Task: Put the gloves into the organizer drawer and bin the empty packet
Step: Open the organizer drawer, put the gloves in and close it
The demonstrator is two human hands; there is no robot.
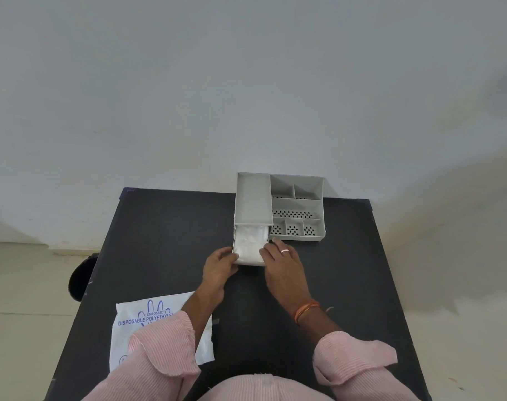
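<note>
Left hand (219,263) grips the front corner of the pulled-out grey plastic organizer drawer (251,262); right hand (281,263) rests loose fingers on the white plastic gloves (251,241) inside. Stowing seems done; next, slide it shut, then bin the white printed packet (148,316) by the left forearm.

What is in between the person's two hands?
In the head view, the pulled-out drawer sits between the left hand and the right hand, with the white gloves lying inside it.
</note>
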